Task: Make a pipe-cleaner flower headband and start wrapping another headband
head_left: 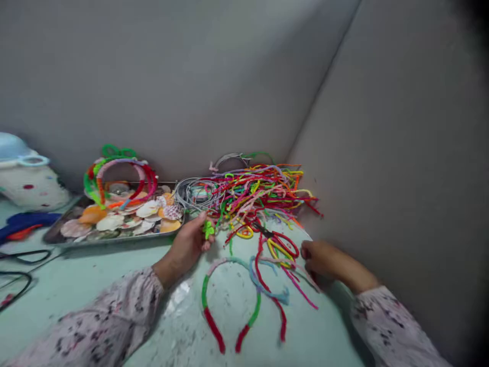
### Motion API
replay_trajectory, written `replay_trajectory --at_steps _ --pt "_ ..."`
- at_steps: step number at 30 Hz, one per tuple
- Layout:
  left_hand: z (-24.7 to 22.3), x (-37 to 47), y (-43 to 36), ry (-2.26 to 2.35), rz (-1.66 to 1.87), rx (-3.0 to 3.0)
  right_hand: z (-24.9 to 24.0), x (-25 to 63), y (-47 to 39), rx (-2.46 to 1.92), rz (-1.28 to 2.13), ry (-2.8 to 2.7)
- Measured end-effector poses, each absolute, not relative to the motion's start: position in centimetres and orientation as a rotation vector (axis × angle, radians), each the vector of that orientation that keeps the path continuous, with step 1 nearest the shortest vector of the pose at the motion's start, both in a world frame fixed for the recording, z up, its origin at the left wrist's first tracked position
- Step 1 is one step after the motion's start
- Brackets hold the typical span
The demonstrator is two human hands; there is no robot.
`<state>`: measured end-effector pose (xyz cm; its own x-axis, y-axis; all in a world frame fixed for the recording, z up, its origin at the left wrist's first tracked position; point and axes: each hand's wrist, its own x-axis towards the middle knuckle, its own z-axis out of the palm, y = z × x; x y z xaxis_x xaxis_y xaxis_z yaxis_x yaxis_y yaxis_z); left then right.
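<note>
My left hand (pixel 189 239) is closed, pinching a small bright green pipe-cleaner flower (pixel 208 230) over the table, just right of the shell tray. My right hand (pixel 320 259) is at the table's right edge beside the scissors (pixel 282 243), its fingers curled inward. What those fingers hold, if anything, is hidden. Between my forearms lies a headband (pixel 205 295) wrapped in pink, green and red pipe cleaner. A light blue pipe cleaner (pixel 260 285) and a red pipe cleaner (pixel 281 311) cross its right side. A magenta pipe cleaner (pixel 305 297) points toward the table front.
A heap of coloured pipe cleaners (pixel 260 191) lies against the wall, beside coiled grey wire (pixel 187 193). Left of it, a metal tray (pixel 126 242) holds seashells (pixel 110 222) and wrapped headbands (pixel 143 176). Farther left stand a white spotted container (pixel 28 186) and dark-handled loops (pixel 23 257).
</note>
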<state>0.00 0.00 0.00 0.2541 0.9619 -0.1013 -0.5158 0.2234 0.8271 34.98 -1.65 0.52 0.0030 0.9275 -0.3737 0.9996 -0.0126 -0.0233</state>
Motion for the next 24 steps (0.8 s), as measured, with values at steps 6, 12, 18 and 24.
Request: replay_trajectory --at_steps 6,12,18,24 --pt "-0.3 0.7 -0.4 0.711 1.048 0.894 2.2 33.6 -0.6 2.243 -0.234 2.229" --pt "-0.5 0.8 -0.5 0.727 0.984 1.024 4.6 29.4 1.8 2.483 -0.905 2.748" --pt "-0.6 0.9 -0.4 0.730 0.942 1.054 1.6 21.2 2.2 2.124 -2.196 2.523" --pt "-0.6 0.9 -0.2 0.737 0.951 1.042 -1.4 18.4 0.9 2.054 -2.079 2.597"
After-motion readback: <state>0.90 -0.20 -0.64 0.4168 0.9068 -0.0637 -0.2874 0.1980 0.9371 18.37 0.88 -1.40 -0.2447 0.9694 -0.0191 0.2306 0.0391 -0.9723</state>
